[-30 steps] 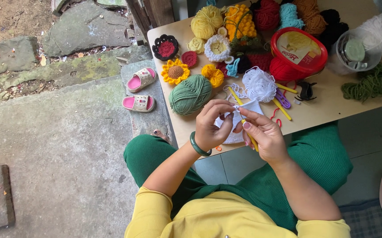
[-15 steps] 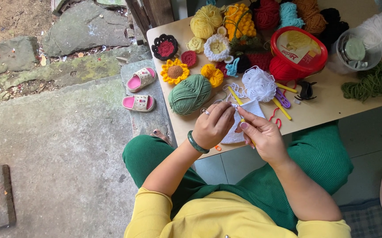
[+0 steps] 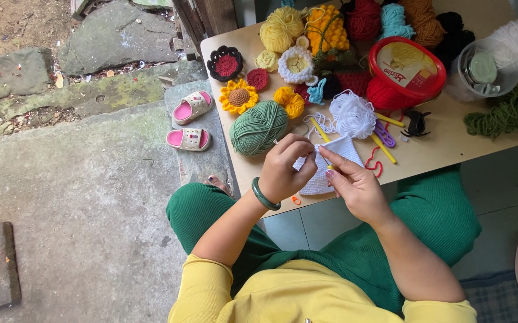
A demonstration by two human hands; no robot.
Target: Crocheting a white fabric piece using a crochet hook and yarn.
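Observation:
My left hand (image 3: 287, 167) pinches the edge of a white crocheted piece (image 3: 331, 164) at the near edge of the wooden table (image 3: 450, 149). My right hand (image 3: 357, 188) grips a yellow crochet hook (image 3: 329, 165) at the same piece, close beside the left hand. White yarn runs from the piece up to a loose white yarn ball (image 3: 353, 113). A green bangle sits on my left wrist. A sage green yarn ball (image 3: 259, 127) lies just left of my hands.
Crocheted flowers (image 3: 238, 97), yarn balls of several colours and a red round tub (image 3: 407, 69) crowd the table's far half. Spare hooks (image 3: 383, 140) and a black hair clip (image 3: 416, 122) lie to the right. Pink sandals (image 3: 190, 122) stand on the stone ground at left.
Both hands have shifted slightly on the white piece, the left hand's fingers curling over its top edge. The piece stays at the table's near edge.

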